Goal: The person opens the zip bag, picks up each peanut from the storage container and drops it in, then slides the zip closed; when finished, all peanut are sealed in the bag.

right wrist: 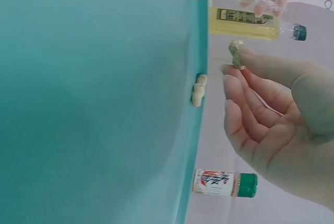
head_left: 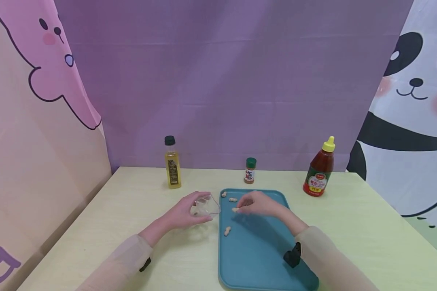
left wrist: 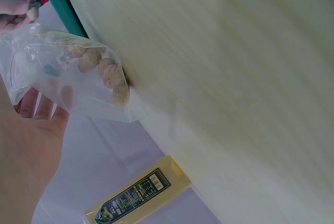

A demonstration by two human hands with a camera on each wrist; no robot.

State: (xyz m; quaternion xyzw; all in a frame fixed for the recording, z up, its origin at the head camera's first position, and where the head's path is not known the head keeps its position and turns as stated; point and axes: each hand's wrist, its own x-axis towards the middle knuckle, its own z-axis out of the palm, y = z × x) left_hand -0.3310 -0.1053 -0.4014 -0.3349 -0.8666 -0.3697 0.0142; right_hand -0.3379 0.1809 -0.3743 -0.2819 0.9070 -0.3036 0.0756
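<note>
My left hand (head_left: 182, 212) holds a clear plastic bag (head_left: 208, 205) beside the tray's left edge. Several unshelled peanuts (left wrist: 110, 72) show through the bag's film in the left wrist view. Over the far left part of the blue tray (head_left: 255, 258), my right hand (head_left: 260, 203) pinches a single peanut (right wrist: 236, 54) between thumb and fingertips, just right of the bag. Three more peanuts lie on the tray: one in the far left corner (head_left: 223, 194), another peanut (head_left: 233, 199) close by, and a third peanut (head_left: 227, 231) nearer along the left side.
A bottle of yellow oil (head_left: 172, 167) stands at the back left of the pale wooden table (head_left: 105, 226). Behind the tray is a small green-capped spice jar (head_left: 250, 171). A red sauce bottle with a yellow cap (head_left: 317, 173) stands at the back right.
</note>
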